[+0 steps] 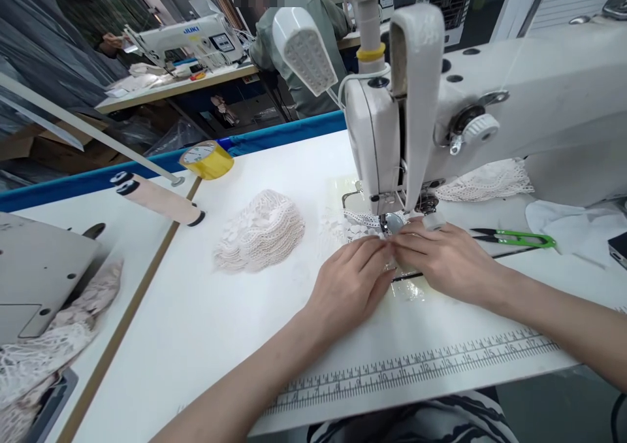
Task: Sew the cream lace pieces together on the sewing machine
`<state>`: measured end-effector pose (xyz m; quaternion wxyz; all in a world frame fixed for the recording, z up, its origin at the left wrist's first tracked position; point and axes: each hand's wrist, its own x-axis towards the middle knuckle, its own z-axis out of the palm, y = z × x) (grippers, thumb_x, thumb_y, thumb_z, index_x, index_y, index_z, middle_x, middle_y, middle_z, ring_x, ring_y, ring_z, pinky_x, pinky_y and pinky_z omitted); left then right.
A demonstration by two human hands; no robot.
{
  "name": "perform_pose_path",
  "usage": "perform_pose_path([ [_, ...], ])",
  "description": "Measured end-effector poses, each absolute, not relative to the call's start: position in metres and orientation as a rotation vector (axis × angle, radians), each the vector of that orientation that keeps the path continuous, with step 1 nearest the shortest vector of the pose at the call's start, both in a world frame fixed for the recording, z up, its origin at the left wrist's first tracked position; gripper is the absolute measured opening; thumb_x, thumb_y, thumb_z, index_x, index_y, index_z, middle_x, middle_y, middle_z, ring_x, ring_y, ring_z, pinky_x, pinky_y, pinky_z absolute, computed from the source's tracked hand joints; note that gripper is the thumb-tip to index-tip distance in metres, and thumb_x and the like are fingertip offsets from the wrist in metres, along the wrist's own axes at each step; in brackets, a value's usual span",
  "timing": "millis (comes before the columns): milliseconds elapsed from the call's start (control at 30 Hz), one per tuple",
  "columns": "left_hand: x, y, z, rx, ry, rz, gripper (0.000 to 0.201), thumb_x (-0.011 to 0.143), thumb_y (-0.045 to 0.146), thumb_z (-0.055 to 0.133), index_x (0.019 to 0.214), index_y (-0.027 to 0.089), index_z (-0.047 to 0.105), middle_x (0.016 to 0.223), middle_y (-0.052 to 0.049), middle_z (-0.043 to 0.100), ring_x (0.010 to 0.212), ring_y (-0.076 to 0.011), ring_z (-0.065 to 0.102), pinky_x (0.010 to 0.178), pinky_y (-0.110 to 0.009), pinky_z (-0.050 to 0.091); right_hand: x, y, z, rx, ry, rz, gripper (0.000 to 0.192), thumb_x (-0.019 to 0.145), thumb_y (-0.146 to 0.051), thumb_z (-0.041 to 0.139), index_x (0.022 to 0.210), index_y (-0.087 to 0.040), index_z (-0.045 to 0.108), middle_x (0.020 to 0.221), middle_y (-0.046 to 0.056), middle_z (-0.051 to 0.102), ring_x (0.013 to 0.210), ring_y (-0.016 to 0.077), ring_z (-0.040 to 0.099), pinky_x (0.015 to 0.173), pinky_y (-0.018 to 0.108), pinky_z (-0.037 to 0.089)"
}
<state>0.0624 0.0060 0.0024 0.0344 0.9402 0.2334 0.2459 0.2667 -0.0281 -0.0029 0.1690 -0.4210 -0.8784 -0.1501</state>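
Observation:
My left hand and my right hand lie flat on the white table, fingertips meeting just in front of the presser foot of a white sewing machine. Between the fingertips a small piece of white lace runs under the foot; both hands press it down. How much of the lace lies under my palms is hidden. A pile of pale pink lace pieces sits to the left of my left hand, apart from it.
Green thread snips lie right of my right hand. More lace sits behind the machine arm. A yellow tape roll, a pink thread cone, a printed ruler on the table's front edge. A person works at another machine behind.

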Motion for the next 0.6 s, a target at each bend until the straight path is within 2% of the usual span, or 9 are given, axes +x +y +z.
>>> perform_pose_path([
  [133,0.0624,0.0086,-0.0056,3.009,0.804,0.651,0.038,0.094,0.032,0.049,0.124,0.010,0.054,0.122,-0.013,0.062,0.113,-0.0243,0.058,0.092,-0.039,0.053,0.2686,-0.0285,-0.0025,-1.224,-2.504,-0.391,0.037,0.079,0.004,0.043,0.100,-0.014,0.068,0.110,0.002,0.070,0.092,0.0178,0.061,0.092,0.036,0.042],
  [400,0.0604,0.0068,-0.0046,3.126,0.806,0.610,0.040,0.094,0.036,0.050,0.122,0.009,0.059,0.121,-0.014,0.063,0.113,-0.0257,0.059,0.090,-0.039,0.054,0.2675,-0.0311,0.0013,-1.258,-2.528,-0.403,0.037,0.085,0.000,0.042,0.105,-0.015,0.069,0.110,0.003,0.069,0.092,0.0184,0.063,0.099,0.038,0.040],
  [600,0.0619,0.0074,-0.0057,3.122,0.819,0.621,0.040,0.094,0.036,0.050,0.122,0.009,0.059,0.121,-0.013,0.064,0.113,-0.0252,0.058,0.090,-0.038,0.054,0.2675,-0.0302,-0.0008,-1.214,-2.507,-0.429,0.036,0.085,0.000,0.042,0.104,-0.014,0.069,0.109,0.005,0.070,0.094,0.0186,0.063,0.098,0.040,0.042],
])
